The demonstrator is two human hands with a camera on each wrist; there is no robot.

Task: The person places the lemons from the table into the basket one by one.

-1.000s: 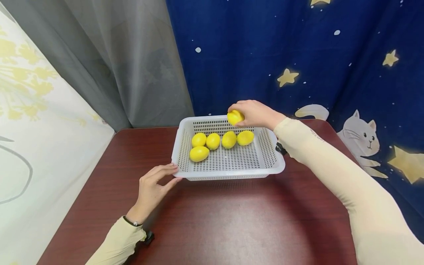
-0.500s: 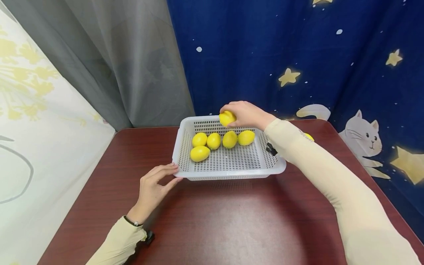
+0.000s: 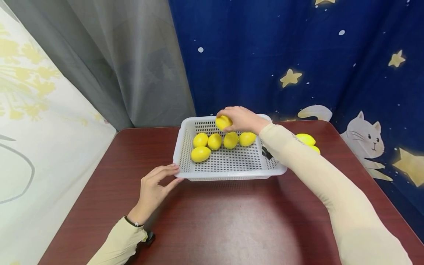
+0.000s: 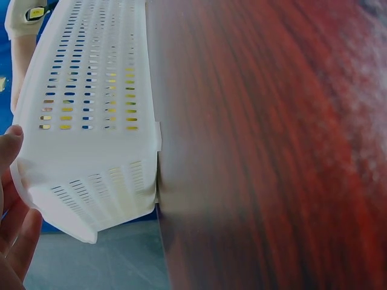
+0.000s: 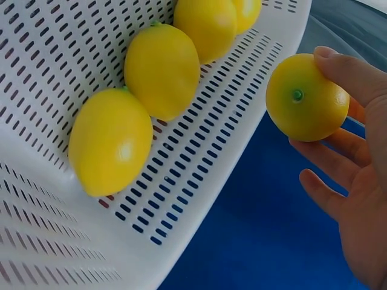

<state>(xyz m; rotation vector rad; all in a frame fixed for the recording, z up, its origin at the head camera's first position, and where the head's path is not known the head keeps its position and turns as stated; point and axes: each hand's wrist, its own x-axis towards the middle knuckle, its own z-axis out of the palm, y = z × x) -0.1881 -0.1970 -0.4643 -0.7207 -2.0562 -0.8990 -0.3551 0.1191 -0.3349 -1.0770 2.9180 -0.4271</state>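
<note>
A white perforated plastic basket (image 3: 232,174) stands on the table with several yellow lemons (image 3: 200,154) in it, most in a row toward its back side. At the near left corner, my left hand (image 3: 154,189) holds the rim between thumb and fingers; the left wrist view shows the thumb and fingers on either side of the basket's edge. My right hand (image 3: 243,118) grips another lemon (image 5: 307,96) between thumb and fingers, above the far part of the basket. In the right wrist view this lemon's green stem end faces the camera, beside the basket rim.
Two more lemons (image 3: 305,139) lie on the table right of the basket, partly hidden by the right sleeve (image 3: 318,176). The dark red wooden table (image 3: 225,221) ends at a blue curtain (image 3: 245,55) and a grey curtain (image 3: 145,66) behind.
My right hand has moved left and slightly down with the lemon over the basket. The two lemons on the table have come into view behind the sleeve. My left hand keeps its place.
</note>
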